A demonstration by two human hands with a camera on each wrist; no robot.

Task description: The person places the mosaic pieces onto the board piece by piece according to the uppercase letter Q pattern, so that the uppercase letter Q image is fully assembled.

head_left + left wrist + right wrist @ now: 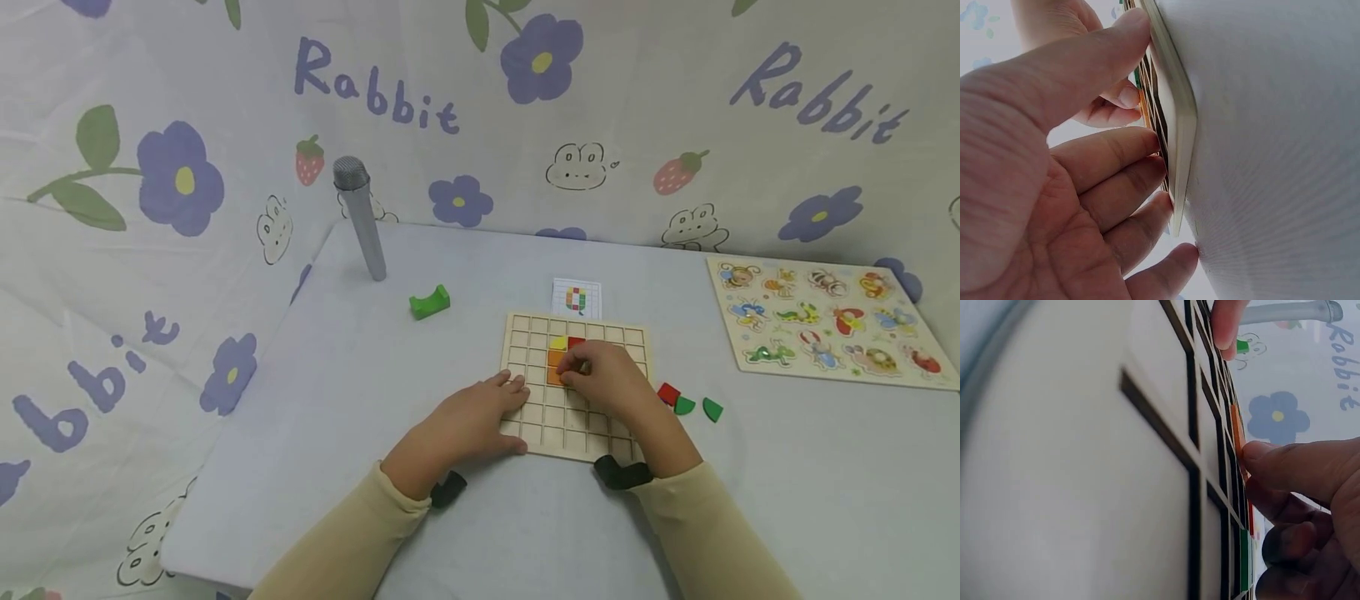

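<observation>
A wooden grid board (551, 437) lies on the table. My left hand (468, 421) rests on its left edge, fingers spread and nearly straight. Over the board's upper middle, my right hand (609, 377) has thumb and forefinger closed at an orange square tile (554, 377); the right wrist view shows the thumb (1260, 456) touching orange. Another orange tile (554, 358) sits directly above it. A yellow piece (558, 342) and a red tile (575, 342) occupy cells higher up. Green (1245, 559) shows beyond the right fingers, whose bodies hide several cells.
Behind the board lies a pattern card (576, 297). Right of it are a loose red tile (669, 393) and green quarter-round pieces (712, 409). An insect puzzle (795, 337) lies farther right. At left are a green curved block (430, 302) and an upright grey microphone (365, 225).
</observation>
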